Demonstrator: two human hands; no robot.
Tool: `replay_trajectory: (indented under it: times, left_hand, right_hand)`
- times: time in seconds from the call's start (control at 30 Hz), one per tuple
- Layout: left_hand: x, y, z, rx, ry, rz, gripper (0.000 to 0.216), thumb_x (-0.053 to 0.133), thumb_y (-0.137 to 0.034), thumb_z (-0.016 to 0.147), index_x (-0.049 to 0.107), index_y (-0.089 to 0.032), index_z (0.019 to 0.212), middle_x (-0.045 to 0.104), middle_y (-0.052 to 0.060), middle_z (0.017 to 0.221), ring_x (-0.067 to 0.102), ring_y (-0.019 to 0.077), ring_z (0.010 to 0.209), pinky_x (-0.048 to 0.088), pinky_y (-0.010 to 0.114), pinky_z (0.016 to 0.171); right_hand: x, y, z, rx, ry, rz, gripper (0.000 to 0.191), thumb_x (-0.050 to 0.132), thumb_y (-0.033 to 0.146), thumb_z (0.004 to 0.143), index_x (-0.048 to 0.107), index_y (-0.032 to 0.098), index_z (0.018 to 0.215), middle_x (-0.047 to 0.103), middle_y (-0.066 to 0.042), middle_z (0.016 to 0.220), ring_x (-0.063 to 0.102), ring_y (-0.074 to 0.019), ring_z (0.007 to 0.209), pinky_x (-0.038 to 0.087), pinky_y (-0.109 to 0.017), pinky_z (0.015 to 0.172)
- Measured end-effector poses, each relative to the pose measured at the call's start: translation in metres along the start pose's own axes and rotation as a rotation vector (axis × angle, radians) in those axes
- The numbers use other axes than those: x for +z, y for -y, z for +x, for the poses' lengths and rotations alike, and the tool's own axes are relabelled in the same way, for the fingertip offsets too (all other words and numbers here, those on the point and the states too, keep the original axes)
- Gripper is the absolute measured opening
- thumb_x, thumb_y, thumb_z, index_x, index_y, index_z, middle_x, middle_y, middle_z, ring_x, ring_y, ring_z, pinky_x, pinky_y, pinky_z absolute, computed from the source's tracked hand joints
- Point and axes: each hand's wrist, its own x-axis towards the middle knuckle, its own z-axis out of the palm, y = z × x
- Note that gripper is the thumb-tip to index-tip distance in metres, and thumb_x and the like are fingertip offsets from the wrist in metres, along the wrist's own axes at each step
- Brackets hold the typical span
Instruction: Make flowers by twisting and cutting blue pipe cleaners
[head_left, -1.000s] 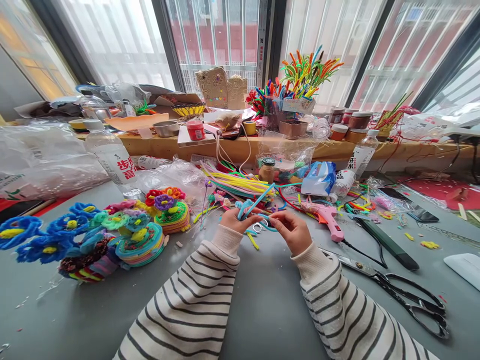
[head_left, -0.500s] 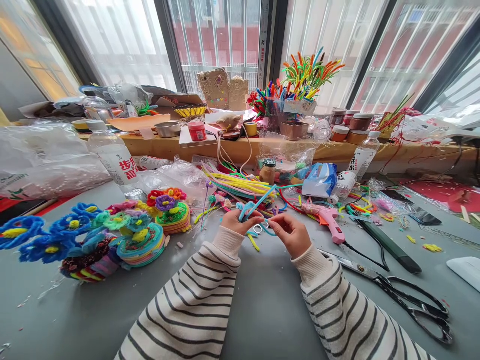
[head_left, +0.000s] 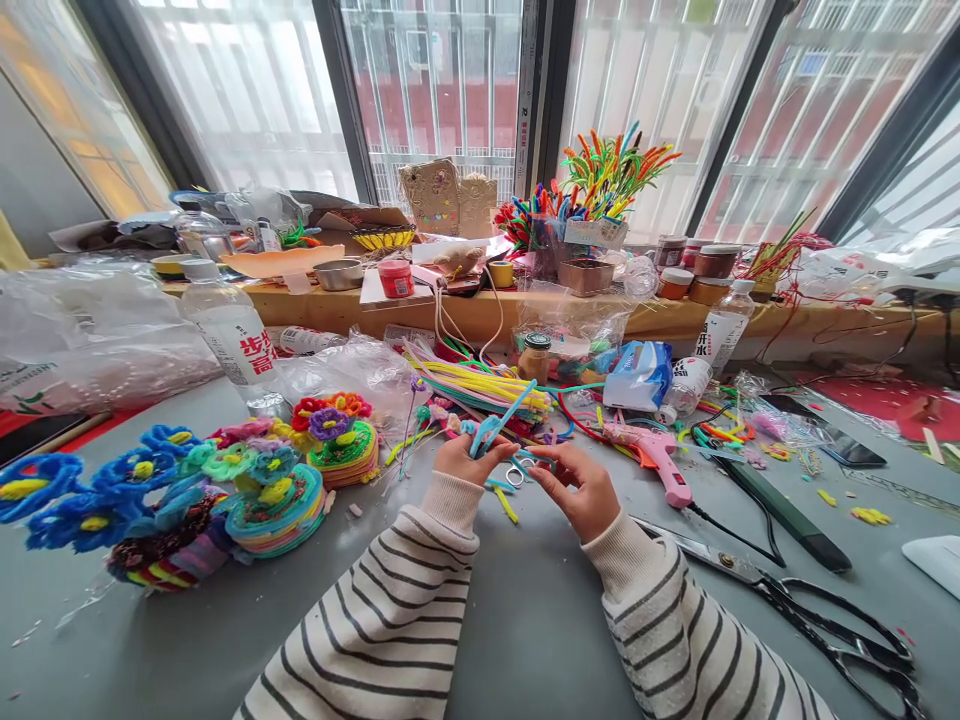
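My left hand is closed around a light blue pipe cleaner, whose straight end sticks up and to the right above the thumb. Part of it is bent into loops at the fingers. Fingers pinched, my right hand holds another stretch of the blue pipe cleaner close to the left thumb. Just beyond the fingertips, small scissors with white ring handles show on the table. A short yellow piece lies below them.
Pipe-cleaner flower pots stand at left. A bundle of pipe cleaners lies ahead. To the right are a pink glue gun, large black-handled scissors and a dark green cutter. Bottles stand farther back.
The straight end of the blue pipe cleaner now reaches less high. My right hand has shifted slightly left and down, and the camera view has tilted a little upward.
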Motion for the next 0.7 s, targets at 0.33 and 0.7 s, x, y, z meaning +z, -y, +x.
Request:
replay_trajectory:
  times: [0.33,0.7]
  left_hand:
    - [-0.0017,-0.0004,0.002,-0.123,-0.025,-0.065,0.025,0.064,-0.039,0.045,0.059,-0.016,0.051,0.057,0.0,0.047,0.052,0.0132,0.049,0.041,0.026,0.055]
    - [-0.0026,0.0042,0.0033,-0.077,-0.003,-0.054,0.026,0.06,-0.041,0.048,0.058,-0.016,0.052,0.056,0.0,0.049,0.051,0.0129,0.05,0.041,0.025,0.054]
  right_hand:
    - [0.0029,-0.0054,-0.0029,-0.243,-0.023,-0.377,0.033,0.047,0.027,0.073,0.051,0.014,0.102,0.055,-0.006,0.069,0.045,-0.0112,0.05,0.041,-0.026,0.053]
    - [0.0046,-0.007,-0.0037,-0.383,-0.039,-0.592,0.023,0.041,0.024,0.077,0.058,0.012,0.087,0.06,-0.006,0.066,0.055,-0.0122,0.06,0.04,-0.02,0.057]
